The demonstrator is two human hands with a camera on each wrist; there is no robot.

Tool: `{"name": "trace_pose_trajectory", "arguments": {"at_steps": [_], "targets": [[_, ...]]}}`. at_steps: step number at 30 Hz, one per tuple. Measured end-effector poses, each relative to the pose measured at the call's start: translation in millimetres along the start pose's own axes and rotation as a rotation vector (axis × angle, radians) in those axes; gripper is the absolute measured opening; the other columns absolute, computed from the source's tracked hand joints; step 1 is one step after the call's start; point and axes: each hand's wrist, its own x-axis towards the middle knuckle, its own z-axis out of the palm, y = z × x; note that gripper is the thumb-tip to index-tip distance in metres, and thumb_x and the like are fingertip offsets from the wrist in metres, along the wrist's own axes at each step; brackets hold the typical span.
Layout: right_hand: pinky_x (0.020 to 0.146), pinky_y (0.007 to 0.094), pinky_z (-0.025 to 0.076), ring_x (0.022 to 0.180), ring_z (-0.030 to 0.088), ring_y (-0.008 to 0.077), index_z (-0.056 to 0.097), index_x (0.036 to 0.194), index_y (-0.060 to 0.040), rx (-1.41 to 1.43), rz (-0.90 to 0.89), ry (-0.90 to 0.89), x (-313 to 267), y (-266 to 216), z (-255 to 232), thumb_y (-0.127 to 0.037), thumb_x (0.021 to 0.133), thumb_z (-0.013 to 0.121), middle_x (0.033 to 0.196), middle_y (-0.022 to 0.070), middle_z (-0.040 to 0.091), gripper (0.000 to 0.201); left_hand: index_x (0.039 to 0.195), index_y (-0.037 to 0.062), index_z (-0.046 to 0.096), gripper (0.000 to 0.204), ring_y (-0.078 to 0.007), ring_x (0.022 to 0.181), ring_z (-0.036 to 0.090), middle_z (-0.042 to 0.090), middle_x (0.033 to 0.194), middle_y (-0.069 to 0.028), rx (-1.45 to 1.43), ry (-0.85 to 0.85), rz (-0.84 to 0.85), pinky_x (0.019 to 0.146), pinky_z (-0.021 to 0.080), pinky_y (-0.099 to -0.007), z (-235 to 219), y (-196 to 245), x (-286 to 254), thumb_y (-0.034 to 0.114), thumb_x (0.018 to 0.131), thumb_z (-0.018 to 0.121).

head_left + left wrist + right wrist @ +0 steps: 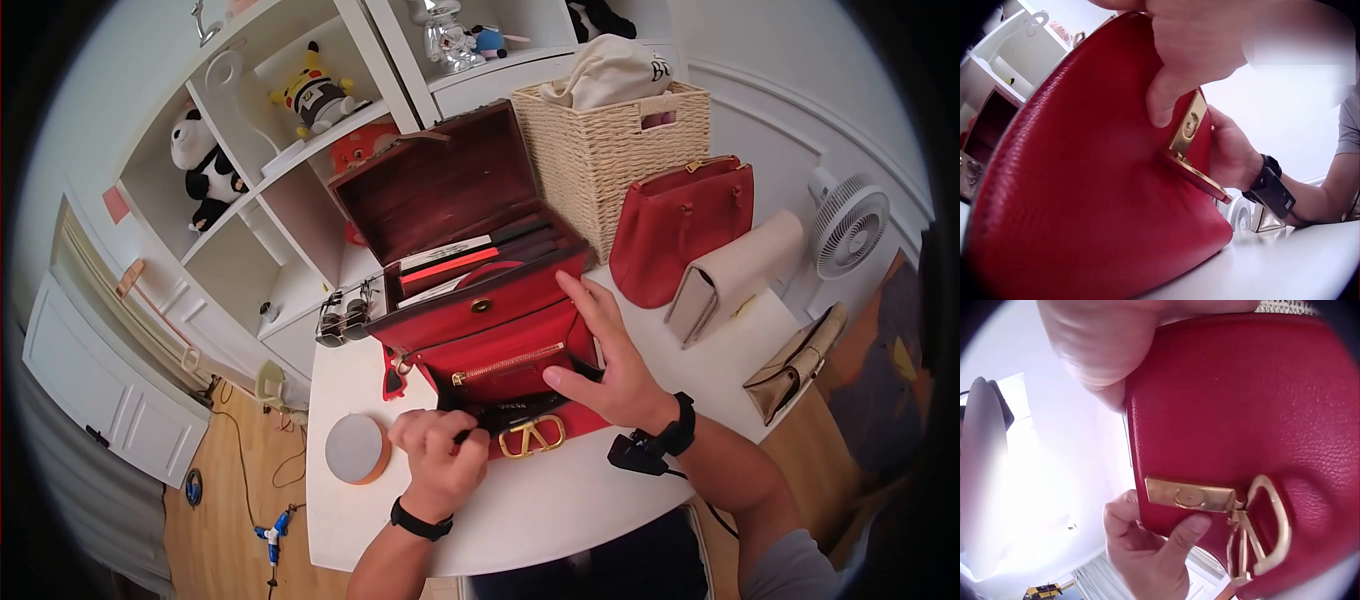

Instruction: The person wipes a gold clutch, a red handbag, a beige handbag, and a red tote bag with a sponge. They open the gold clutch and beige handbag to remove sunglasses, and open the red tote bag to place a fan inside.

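Observation:
A red handbag (490, 340) lies opened up on the white table, its flap raised, with a gold zipper pocket (510, 362) and a dark lining inside. A gold V-shaped clasp (532, 436) hangs at its front. My left hand (442, 452) grips the front rim, its thumb (1192, 530) pressing beside the gold clasp plate (1190, 494). The right hand (625, 365) lies spread at the bag's right side, index finger straight along the flap and thumb over the opening. Some of its other fingers are hidden.
Behind the bag stands an open dark-red wooden chest (430, 185). Sunglasses (345, 315) and a round grey-topped tin (356, 448) sit left. To the right are a wicker basket (610, 140), red tote (685, 235), cream bag (735, 270), gold purse (795, 365) and white fan (850, 228).

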Motion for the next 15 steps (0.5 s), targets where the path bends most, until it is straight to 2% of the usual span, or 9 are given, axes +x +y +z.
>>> {"name": "trace_pose_trajectory", "arguments": {"at_steps": [1, 3, 5, 7, 8, 10, 14, 15], "targets": [[0.120, 0.0448, 0.024, 0.146, 0.025, 0.0374, 0.027, 0.159, -0.0081, 0.022, 0.007, -0.016, 1, -2, -3, -0.016, 0.084, 0.075, 0.154, 0.0213, 0.029, 0.089, 0.080, 0.0155, 0.060, 0.022, -0.0216, 0.096, 0.053, 0.062, 0.100, 0.0010, 0.000, 0.000, -0.001, 0.086, 0.038, -0.0406, 0, 0, 0, 0.017, 0.063, 0.075], [0.121, 0.0448, 0.022, 0.147, 0.023, 0.0377, 0.025, 0.160, -0.0088, 0.040, 0.006, -0.041, 3, -2, -7, -0.011, 0.082, 0.073, 0.154, 0.0209, 0.029, 0.092, 0.077, 0.0143, 0.056, 0.032, -0.0245, 0.091, 0.054, 0.062, 0.096, 0.0000, -0.078, -0.034, 0.087, 0.083, 0.037, -0.0447, 0, 0, -1, 0.001, 0.055, 0.074], [0.121, 0.0447, 0.021, 0.148, 0.021, 0.0379, 0.023, 0.161, -0.0096, 0.059, 0.007, -0.065, 5, -3, -9, -0.007, 0.079, 0.071, 0.154, 0.0204, 0.029, 0.095, 0.077, 0.0133, 0.055, 0.031, -0.0237, 0.088, 0.056, 0.063, 0.093, -0.0004, -0.106, -0.045, 0.112, 0.082, 0.039, -0.0430, 1, -1, 0, 0.002, 0.054, 0.074], [0.122, 0.0445, 0.019, 0.149, 0.018, 0.0401, 0.017, 0.162, -0.0107, 0.004, 0.032, -0.136, 6, -6, -12, 0.003, 0.072, 0.062, 0.157, 0.0240, 0.023, 0.102, 0.076, 0.0113, 0.054, 0.031, -0.0223, 0.082, 0.059, 0.064, 0.087, -0.0012, -0.164, -0.068, 0.163, 0.078, 0.044, -0.0397, 2, -2, 2, 0.004, 0.054, 0.073], [0.122, 0.0445, 0.019, 0.149, 0.018, 0.0401, 0.017, 0.162, -0.0107, 0.003, 0.032, -0.137, 5, -6, -13, 0.003, 0.072, 0.062, 0.157, 0.0240, 0.023, 0.102, 0.076, 0.0113, 0.054, 0.031, -0.0223, 0.082, 0.059, 0.064, 0.087, -0.0012, -0.164, -0.067, 0.162, 0.078, 0.044, -0.0397, 1, -2, 2, 0.004, 0.054, 0.073], [0.122, 0.0434, 0.018, 0.148, 0.018, 0.0433, 0.011, 0.163, -0.0115, 0.064, 0.098, -0.217, 4, -5, -14, 0.007, 0.067, 0.055, 0.159, 0.0284, 0.014, 0.108, 0.078, 0.0097, 0.055, 0.023, -0.0220, 0.082, 0.060, 0.065, 0.088, -0.0028, -0.215, -0.099, 0.174, 0.079, 0.048, -0.0360, -1, -2, 4, 0.011, 0.065, 0.074], [0.122, 0.0424, 0.018, 0.148, 0.016, 0.0468, 0.007, 0.163, -0.0116, 0.068, 0.081, -0.344, 3, -6, -18, 0.007, 0.068, 0.055, 0.159, 0.0311, 0.008, 0.108, 0.077, 0.0083, 0.055, 0.026, -0.0236, 0.077, 0.060, 0.064, 0.085, -0.0051, -0.300, -0.122, 0.086, 0.074, 0.049, -0.0359, -16, 7, 15, 0.011, 0.069, 0.079], [0.121, 0.0417, 0.019, 0.149, 0.016, 0.0471, 0.007, 0.163, -0.0116, 0.030, 0.076, -0.351, 2, -8, -19, 0.007, 0.068, 0.055, 0.159, 0.0305, 0.010, 0.108, 0.078, 0.0080, 0.056, 0.028, -0.0242, 0.075, 0.061, 0.065, 0.084, -0.0053, -0.348, -0.184, 0.032, 0.073, 0.048, -0.0369, -23, 8, 21, 0.017, 0.072, 0.082]]}}
